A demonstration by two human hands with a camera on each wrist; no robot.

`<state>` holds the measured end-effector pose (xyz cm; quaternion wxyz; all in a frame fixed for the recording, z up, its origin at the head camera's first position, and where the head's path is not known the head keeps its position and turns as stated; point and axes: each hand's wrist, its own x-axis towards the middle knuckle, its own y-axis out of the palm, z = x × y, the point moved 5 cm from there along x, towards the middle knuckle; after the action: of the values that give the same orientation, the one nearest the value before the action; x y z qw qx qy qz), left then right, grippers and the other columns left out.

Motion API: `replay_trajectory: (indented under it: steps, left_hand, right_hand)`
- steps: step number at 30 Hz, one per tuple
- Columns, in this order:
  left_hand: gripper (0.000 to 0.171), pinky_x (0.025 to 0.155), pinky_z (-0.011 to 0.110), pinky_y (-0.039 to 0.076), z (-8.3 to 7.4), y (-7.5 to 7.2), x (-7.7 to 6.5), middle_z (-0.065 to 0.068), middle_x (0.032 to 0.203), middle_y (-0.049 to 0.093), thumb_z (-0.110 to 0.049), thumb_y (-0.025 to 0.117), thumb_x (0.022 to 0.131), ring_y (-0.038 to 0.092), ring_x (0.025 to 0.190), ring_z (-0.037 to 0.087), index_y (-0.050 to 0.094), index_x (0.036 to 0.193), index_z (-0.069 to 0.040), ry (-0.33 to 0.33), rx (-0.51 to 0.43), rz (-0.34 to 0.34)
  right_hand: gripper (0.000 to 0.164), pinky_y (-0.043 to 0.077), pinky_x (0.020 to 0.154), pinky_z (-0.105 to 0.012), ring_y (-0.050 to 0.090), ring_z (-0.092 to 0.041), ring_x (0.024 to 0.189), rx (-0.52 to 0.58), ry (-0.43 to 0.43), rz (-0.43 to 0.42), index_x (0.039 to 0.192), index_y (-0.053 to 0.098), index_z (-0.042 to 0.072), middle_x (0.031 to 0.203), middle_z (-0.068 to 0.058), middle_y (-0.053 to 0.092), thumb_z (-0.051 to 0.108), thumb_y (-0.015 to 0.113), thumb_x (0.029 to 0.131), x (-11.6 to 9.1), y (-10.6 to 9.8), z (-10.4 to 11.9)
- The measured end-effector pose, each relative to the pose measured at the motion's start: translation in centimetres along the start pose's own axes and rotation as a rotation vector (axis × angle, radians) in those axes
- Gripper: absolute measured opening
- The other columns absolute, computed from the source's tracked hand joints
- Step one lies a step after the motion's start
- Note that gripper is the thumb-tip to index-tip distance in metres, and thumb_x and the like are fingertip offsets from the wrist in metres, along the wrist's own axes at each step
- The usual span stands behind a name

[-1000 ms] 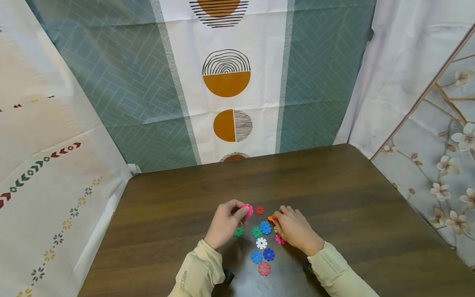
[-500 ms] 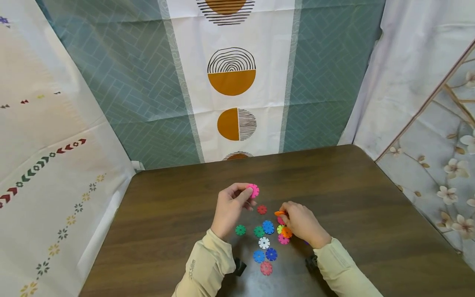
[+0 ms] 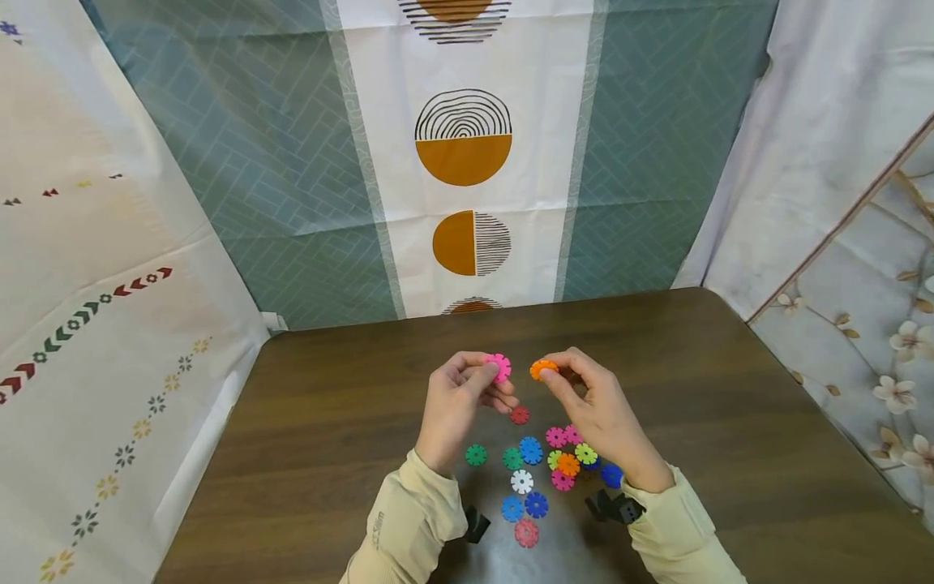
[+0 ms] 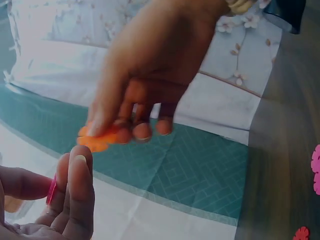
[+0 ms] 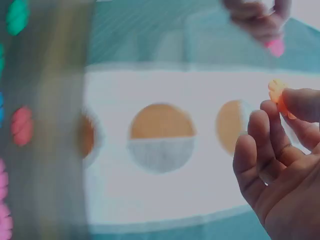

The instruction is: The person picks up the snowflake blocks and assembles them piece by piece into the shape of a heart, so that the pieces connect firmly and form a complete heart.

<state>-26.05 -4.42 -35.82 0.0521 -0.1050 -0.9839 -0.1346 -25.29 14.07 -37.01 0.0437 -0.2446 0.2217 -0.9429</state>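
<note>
In the head view my left hand [image 3: 458, 405] pinches a pink notched plastic disc [image 3: 499, 367] between thumb and fingers, raised over the table. Facing it, my right hand [image 3: 601, 405] pinches an orange notched disc [image 3: 543, 370] at about the same height. A small gap separates the two discs. The left wrist view shows the pink disc [image 4: 51, 190] edge-on between thumb and fingers, with the orange disc [image 4: 97, 139] close by. In the right wrist view the orange disc [image 5: 278, 95] sits in the fingertips, and the other hand is blurred.
On the brown table [image 3: 350, 422] lie several loose notched discs, among them a red disc [image 3: 520, 415], a white disc [image 3: 521, 482] and a green disc [image 3: 476, 455]. Overlapping discs, including an orange one [image 3: 568, 464], cluster by the right forearm. Patterned cloth [image 3: 292, 162] hangs behind.
My left hand has lifted the pink disc off the table area. My right hand has picked up the orange disc from the cluster and raised it toward the pink one.
</note>
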Motion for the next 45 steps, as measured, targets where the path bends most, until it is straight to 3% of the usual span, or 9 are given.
replay_trajectory:
  steps: [7,10,14,24,34,39,45]
  left_hand:
    - [0.019,0.062,0.034,0.058,-1.3,1.0,-0.6,0.019,0.077,0.067,-0.013,0.055,0.098,0.066,0.068,0.044,0.057,0.110,0.002,0.037,0.046,0.030]
    - [0.019,0.062,0.033,0.057,-1.4,1.1,-0.6,0.018,0.078,0.067,-0.013,0.055,0.099,0.067,0.067,0.039,0.056,0.111,0.001,0.040,0.061,0.043]
    - [0.020,0.064,0.033,0.057,-1.3,1.2,-0.6,0.017,0.078,0.068,-0.013,0.056,0.098,0.068,0.065,0.028,0.056,0.112,0.000,0.037,0.066,0.059]
    - [0.019,0.064,0.035,0.058,-1.1,1.5,-0.4,0.018,0.080,0.068,-0.013,0.055,0.099,0.065,0.070,0.045,0.057,0.112,0.000,0.033,0.082,0.075]
    - [0.021,0.066,0.034,0.059,-0.6,1.5,-0.5,0.019,0.081,0.067,-0.013,0.053,0.100,0.067,0.069,0.036,0.057,0.114,0.002,0.014,0.106,0.078]
    - [0.020,0.065,0.033,0.059,-0.2,1.5,-0.5,0.019,0.080,0.066,-0.012,0.053,0.100,0.068,0.065,0.030,0.059,0.112,0.004,0.003,0.125,0.064]
    - [0.021,0.062,0.032,0.058,0.4,1.3,-0.6,0.021,0.077,0.066,-0.010,0.053,0.100,0.067,0.063,0.033,0.062,0.110,0.006,-0.002,0.169,0.049]
  right_hand:
    - [0.022,0.051,0.074,-0.019,0.058,-0.012,0.082,-0.040,-0.169,-0.078,0.107,0.067,0.015,0.097,0.006,0.060,0.003,0.067,0.088,0.4,-0.5,3.8]
    - [0.025,0.051,0.072,-0.019,0.057,-0.011,0.080,-0.060,-0.194,-0.107,0.106,0.068,0.015,0.096,0.006,0.060,0.001,0.069,0.086,0.4,-0.6,4.1]
    - [0.024,0.051,0.072,-0.019,0.057,-0.010,0.081,-0.069,-0.199,-0.110,0.103,0.068,0.016,0.096,0.008,0.059,0.001,0.070,0.085,0.5,-0.5,4.1]
    - [0.024,0.052,0.072,-0.018,0.057,-0.008,0.080,-0.090,-0.229,-0.097,0.105,0.070,0.016,0.096,0.008,0.057,0.002,0.070,0.085,0.5,-0.2,4.3]
    - [0.022,0.053,0.070,-0.020,0.058,-0.007,0.079,-0.130,-0.255,-0.087,0.104,0.070,0.012,0.097,0.007,0.056,0.000,0.070,0.085,0.3,0.2,3.9]
    - [0.020,0.050,0.060,-0.019,0.055,-0.007,0.075,-0.169,-0.271,-0.091,0.102,0.071,0.009,0.096,0.005,0.056,0.000,0.071,0.084,0.1,0.3,3.7]
    - [0.018,0.046,0.054,-0.016,0.052,-0.007,0.071,-0.202,-0.291,-0.093,0.099,0.073,0.006,0.093,0.004,0.056,0.000,0.073,0.082,-0.3,0.5,3.5]
